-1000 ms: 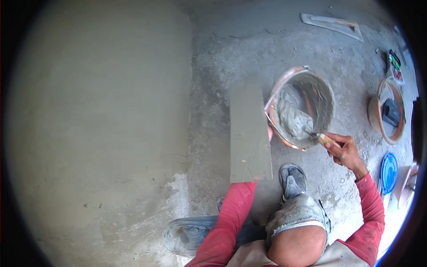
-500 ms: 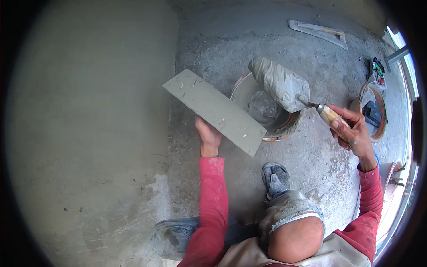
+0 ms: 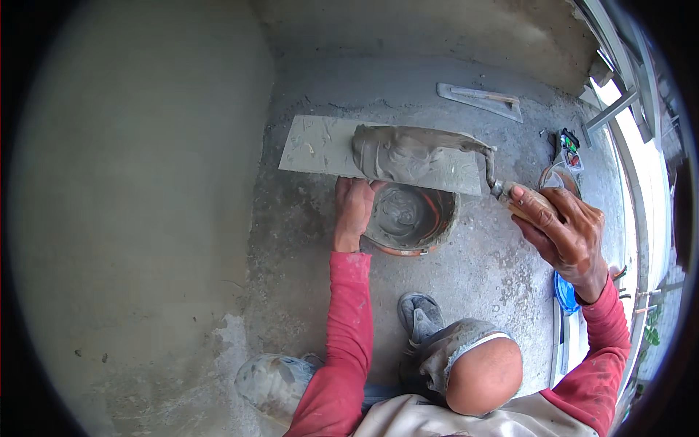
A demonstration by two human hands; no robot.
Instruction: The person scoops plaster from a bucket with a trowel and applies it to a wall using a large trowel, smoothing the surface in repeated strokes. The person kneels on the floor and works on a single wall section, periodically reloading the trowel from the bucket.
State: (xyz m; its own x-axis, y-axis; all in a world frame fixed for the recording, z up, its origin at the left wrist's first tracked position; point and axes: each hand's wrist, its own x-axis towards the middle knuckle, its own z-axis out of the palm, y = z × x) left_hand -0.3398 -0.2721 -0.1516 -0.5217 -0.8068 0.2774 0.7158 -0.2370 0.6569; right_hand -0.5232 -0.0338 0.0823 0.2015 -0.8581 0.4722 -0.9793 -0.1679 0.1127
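My left hand (image 3: 353,211) is closed beneath a long rectangular plastering trowel (image 3: 309,146), holding it flat with its face up; the grip itself is hidden under the plate. A thick mound of wet grey mortar (image 3: 400,154) lies across the middle and right of that plate. My right hand (image 3: 568,226) is wrapped round the wooden handle of a mason's trowel (image 3: 531,202) at the plate's right end. Its bent neck reaches to the mortar, and most of its blade is hidden there. Below the plate stands a round bucket (image 3: 408,252) with more wet mortar inside.
A long float (image 3: 480,102) lies on the concrete floor farther off. To the right are a second bucket (image 3: 559,178), partly behind my right hand, and a blue round object (image 3: 566,293). A plastered wall (image 3: 145,182) rises on the left; metal framing (image 3: 615,109) stands at right.
The mason's trowel has come over the plate, and its mortar load now lies there. The plate has turned nearly level across the view and sits over the bucket's far side. My view has shifted.
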